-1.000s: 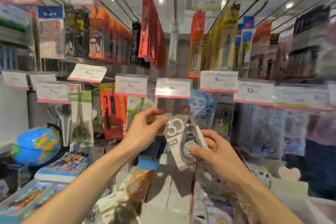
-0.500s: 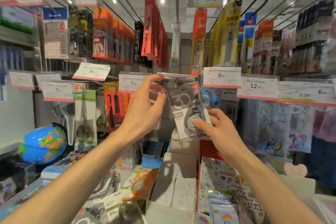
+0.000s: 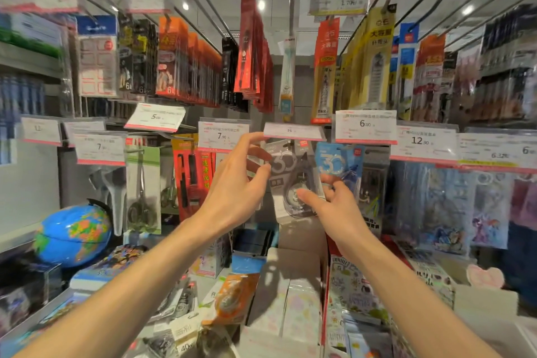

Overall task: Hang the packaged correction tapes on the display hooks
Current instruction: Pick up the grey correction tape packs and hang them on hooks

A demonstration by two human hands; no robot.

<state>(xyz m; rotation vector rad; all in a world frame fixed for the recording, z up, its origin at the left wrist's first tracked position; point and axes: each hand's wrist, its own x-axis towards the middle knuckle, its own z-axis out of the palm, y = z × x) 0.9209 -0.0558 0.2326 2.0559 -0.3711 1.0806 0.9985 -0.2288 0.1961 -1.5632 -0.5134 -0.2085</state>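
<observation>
A grey packaged correction tape (image 3: pixel 286 183) hangs upright just under the tilted price tag marked 8 (image 3: pixel 293 131). The hook behind that tag is hidden. My right hand (image 3: pixel 331 203) pinches the pack's lower right, thumb on the front and fingers behind. My left hand (image 3: pixel 238 183) is beside the pack's upper left with spread, relaxed fingers; its thumb tip touches the pack's edge and its index finger reaches up near the tag. A blue correction tape pack (image 3: pixel 337 163) hangs on the hook to the right.
Price tags and hanging packs crowd the rows above and to both sides. Scissors (image 3: pixel 142 192) and red packs (image 3: pixel 191 174) hang at the left. Below, a shelf holds a globe (image 3: pixel 72 234), an orange correction tape pack (image 3: pixel 232 299), white boxes (image 3: pixel 290 293) and sticker packs (image 3: pixel 354 299).
Both hands carried the grey pack up from chest height to the tag marked 8. My left hand lifted the tag, then spread its fingers beside the pack.
</observation>
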